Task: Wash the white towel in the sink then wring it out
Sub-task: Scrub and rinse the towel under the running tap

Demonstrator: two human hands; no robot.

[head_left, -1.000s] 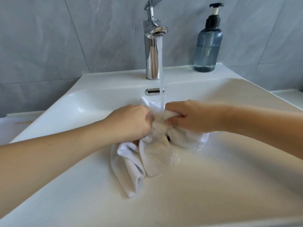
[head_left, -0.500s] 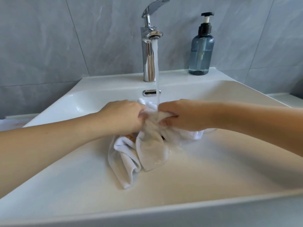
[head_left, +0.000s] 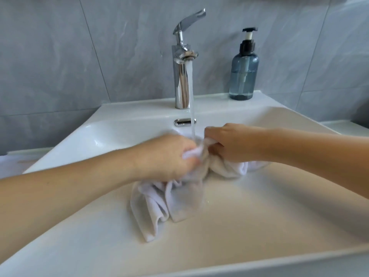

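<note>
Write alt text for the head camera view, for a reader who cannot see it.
Two bare hands, the left hand and the right hand, grip a bunched white towel under running water in a white sink. A chrome faucet stands at the back, with a blue pump bottle to its right on the sink ledge before a grey tiled wall.

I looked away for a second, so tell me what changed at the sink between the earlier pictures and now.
The left hand and right hand shifted slightly apart on the white towel, the left bunching a fold against it. Both still grip it under the running faucet. The soap bottle and sink are unchanged.
</note>
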